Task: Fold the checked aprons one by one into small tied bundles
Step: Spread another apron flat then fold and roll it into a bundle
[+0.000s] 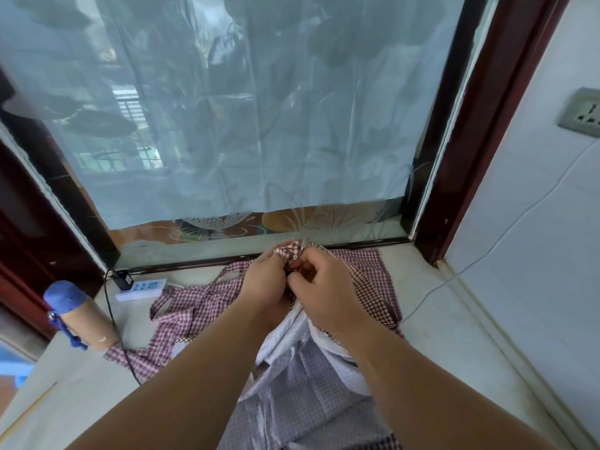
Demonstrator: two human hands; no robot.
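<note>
Just in front of the window glass, above the pale stone counter [438, 319], the left hand [264, 276] is curled round a small bunched bundle of red-and-white checked apron cloth [292, 251], fingers wrapped on it. The right hand [324, 289] meets it from the other side, fingertips pinching into the bundle's near edge. That is probably a strap end, but the strap is hidden between the fingers. The bundle is held up off the counter, between both hands. Step looks like the tie-off. To do it well, the left hand should squeeze hard so the folds don't spring open, while the right hand pulls the strap snug and knots it tight against the bundle with no slack loop. Lifting clear should keep it from snagging cloth below. Right of the hands lies a brown-and-white checked apron [373, 287], spread flat; cannot tell if it joins the bundle. Left lies a pink-and-white checked apron [194, 303], straps loose. Under the forearms is a heap of pale lilac checked aprons [308, 384], unfolded. Further left are a white power strip [143, 289], a black cable [118, 332] and a tan tube with a blue cloth top [81, 316].
</note>
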